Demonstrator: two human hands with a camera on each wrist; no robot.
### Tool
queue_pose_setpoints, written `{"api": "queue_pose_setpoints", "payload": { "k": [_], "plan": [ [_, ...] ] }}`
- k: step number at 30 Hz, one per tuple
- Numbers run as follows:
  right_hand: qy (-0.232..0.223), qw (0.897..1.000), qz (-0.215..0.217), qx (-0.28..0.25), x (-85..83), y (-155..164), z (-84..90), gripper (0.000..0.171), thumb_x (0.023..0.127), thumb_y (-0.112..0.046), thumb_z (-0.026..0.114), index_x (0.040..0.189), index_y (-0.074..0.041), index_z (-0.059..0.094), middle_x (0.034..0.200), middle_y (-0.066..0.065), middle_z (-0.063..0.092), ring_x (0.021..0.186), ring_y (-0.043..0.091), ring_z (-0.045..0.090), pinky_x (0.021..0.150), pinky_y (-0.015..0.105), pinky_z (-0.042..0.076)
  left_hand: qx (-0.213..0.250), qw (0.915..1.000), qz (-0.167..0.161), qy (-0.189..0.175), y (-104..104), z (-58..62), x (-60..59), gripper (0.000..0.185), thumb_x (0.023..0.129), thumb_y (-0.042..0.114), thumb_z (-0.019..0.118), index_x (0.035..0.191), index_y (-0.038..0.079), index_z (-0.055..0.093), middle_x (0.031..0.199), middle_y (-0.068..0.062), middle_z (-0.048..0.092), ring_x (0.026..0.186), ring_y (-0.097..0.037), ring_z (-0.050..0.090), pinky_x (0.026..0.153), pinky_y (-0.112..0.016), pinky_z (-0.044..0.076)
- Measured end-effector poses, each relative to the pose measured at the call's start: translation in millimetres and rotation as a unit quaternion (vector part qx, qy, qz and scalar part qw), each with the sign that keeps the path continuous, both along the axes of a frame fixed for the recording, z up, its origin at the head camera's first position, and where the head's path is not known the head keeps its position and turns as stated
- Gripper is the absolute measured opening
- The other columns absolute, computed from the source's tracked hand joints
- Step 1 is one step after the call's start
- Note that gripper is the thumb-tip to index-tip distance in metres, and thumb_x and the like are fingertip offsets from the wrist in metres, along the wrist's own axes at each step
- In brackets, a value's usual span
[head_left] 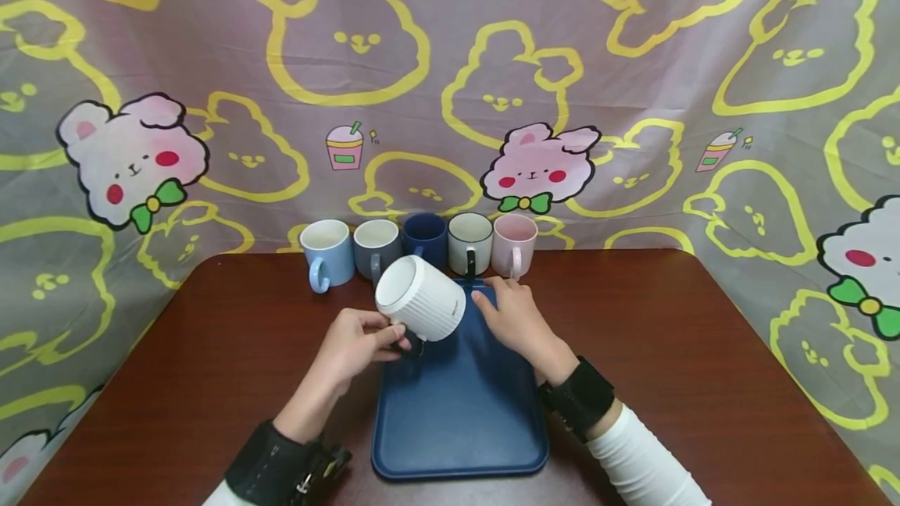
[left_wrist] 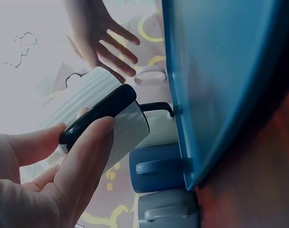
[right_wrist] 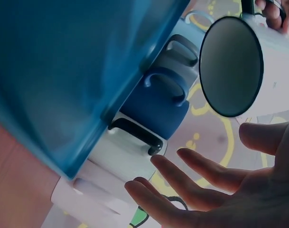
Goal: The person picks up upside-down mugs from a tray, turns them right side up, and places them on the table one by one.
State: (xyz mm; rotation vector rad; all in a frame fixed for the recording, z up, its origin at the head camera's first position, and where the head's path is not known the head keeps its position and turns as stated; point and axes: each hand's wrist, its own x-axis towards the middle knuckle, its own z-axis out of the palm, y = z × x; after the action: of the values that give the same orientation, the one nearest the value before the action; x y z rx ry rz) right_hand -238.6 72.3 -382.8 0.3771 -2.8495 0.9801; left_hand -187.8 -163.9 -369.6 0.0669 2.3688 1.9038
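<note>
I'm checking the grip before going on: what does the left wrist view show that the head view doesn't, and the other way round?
Only the left wrist view shows the left hand's fingers curled round the white mug's black handle from close up. Only the head view shows the whole layout: the table, all five mugs in a row behind the tray, from the light blue mug to the pink mug, and the white ribbed mug tilted above the blue tray. Both show the left hand holding that mug, the open right hand and the tray.
</note>
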Motion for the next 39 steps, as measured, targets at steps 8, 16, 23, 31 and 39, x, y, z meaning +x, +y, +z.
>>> {"api": "queue_pose_setpoints", "payload": {
  "k": [8, 16, 23, 31, 39],
  "plan": [
    [0.006, 1.0, 0.014, 0.008, 1.8, -7.1, 1.7, 0.048, 0.098, -0.035, 0.051, 0.13, 0.001, 0.052, 0.131, 0.021, 0.054, 0.124, 0.042, 0.045, 0.102, 0.054, 0.039, 0.023, 0.9995, 0.018, 0.011, 3.3, 8.9, -12.9, 0.023, 0.09, 0.003, 0.061, 0.1, -0.017, 0.064, 0.078, -0.017, 0.07, 0.073, -0.019, 0.069, 0.069, -0.036, 0.058],
    [-0.009, 1.0, 0.028, 0.002, 5.7, -11.9, 5.1, 0.048, 0.098, -0.035, 0.05, 0.131, 0.0, 0.052, 0.132, 0.022, 0.052, 0.124, 0.042, 0.044, 0.1, 0.054, 0.04, 0.031, 0.9985, 0.035, 0.03, 10.2, 12.9, -24.3, 0.024, 0.09, 0.006, 0.062, 0.102, -0.015, 0.066, 0.08, -0.016, 0.071, 0.072, -0.017, 0.069, 0.067, -0.033, 0.058],
    [-0.003, 0.999, 0.035, 0.005, 8.4, -16.4, 7.5, 0.048, 0.098, -0.035, 0.05, 0.131, 0.0, 0.052, 0.132, 0.021, 0.052, 0.125, 0.041, 0.044, 0.101, 0.053, 0.04, 0.063, 0.9965, 0.038, 0.04, 16.9, 18.4, -30.6, 0.023, 0.091, 0.005, 0.06, 0.103, -0.014, 0.065, 0.08, -0.013, 0.07, 0.072, -0.015, 0.07, 0.068, -0.032, 0.058],
    [0.012, 0.998, 0.055, -0.002, 10.5, -22.0, 10.7, 0.046, 0.099, -0.035, 0.048, 0.131, -0.001, 0.053, 0.13, 0.018, 0.056, 0.125, 0.037, 0.047, 0.101, 0.051, 0.041, 0.099, 0.9938, 0.037, 0.035, 23.6, 24.6, -34.8, 0.027, 0.092, 0.004, 0.058, 0.108, -0.018, 0.061, 0.079, -0.011, 0.07, 0.071, -0.015, 0.07, 0.069, -0.03, 0.058],
    [0.02, 0.997, 0.072, -0.024, 9.7, -26.6, 12.2, 0.045, 0.1, -0.034, 0.046, 0.131, -0.002, 0.052, 0.129, 0.015, 0.057, 0.123, 0.032, 0.051, 0.1, 0.047, 0.044, 0.126, 0.9907, 0.031, 0.039, 31.4, 30.4, -39.1, 0.028, 0.093, 0.004, 0.057, 0.109, -0.018, 0.06, 0.078, -0.009, 0.069, 0.071, -0.013, 0.07, 0.07, -0.031, 0.058]
  ]
}}
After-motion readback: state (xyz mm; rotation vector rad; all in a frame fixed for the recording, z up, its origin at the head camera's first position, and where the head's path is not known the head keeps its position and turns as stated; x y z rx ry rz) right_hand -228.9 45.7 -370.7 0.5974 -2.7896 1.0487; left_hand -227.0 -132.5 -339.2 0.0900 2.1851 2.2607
